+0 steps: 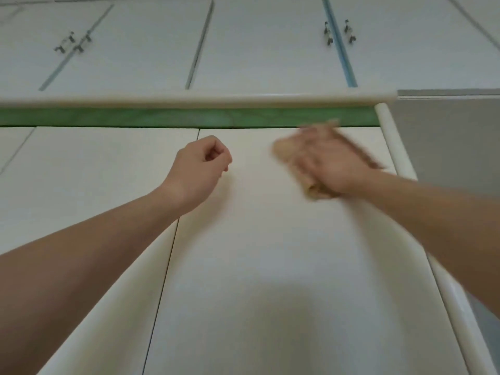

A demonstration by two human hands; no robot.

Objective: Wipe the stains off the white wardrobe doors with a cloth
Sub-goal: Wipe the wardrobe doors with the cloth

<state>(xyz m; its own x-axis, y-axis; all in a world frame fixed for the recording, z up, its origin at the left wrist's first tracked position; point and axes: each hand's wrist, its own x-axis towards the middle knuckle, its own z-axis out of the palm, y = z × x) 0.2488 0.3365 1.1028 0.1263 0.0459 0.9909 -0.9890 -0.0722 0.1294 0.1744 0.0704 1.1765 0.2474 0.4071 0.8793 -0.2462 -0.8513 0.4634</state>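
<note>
Pressing soft, light cloth (315, 191) on door (257, 266) with right hand (334, 163), likely flat on top; left hand (200, 169) curled, empty.

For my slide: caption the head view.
Right hand wipes white wardrobe door with tan cloth; left hand curled, empty.

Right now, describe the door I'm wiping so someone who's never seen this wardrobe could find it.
Find the horizontal green band. Just under it, take the door furthest right, the one against the rounded corner post. Unlike its neighbours, it has the right hand pressing a tan cloth near its top.
</note>
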